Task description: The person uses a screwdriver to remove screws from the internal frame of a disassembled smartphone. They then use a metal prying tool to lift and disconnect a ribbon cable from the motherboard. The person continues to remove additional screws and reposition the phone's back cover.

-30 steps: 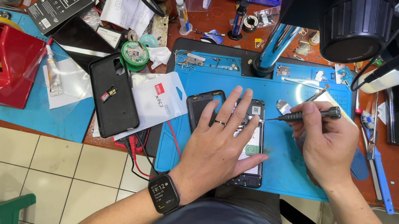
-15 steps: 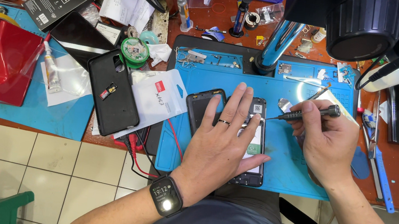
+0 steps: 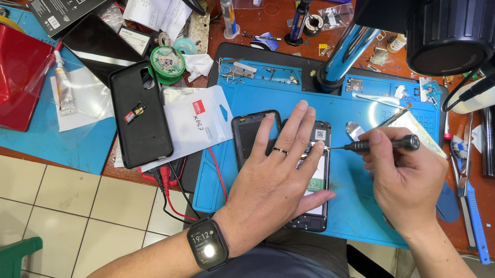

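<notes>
Blue silicone work mat [image 3: 373, 208] carries an opened smartphone [image 3: 319, 168], its back removed and its inner boards exposed, lying flat near the mat's front edge. Left hand [image 3: 274, 181], fingers spread, presses it down; right hand [image 3: 403, 180] pinches a slim black screwdriver [image 3: 376, 144], tip touching the phone's upper part. Bare mat lies open to the right; a black phone case [image 3: 140, 114] sits well apart at left.

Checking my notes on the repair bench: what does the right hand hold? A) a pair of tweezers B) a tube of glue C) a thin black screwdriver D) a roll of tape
C: the right hand grips a thin black screwdriver, its tip on the opened phone.
</notes>
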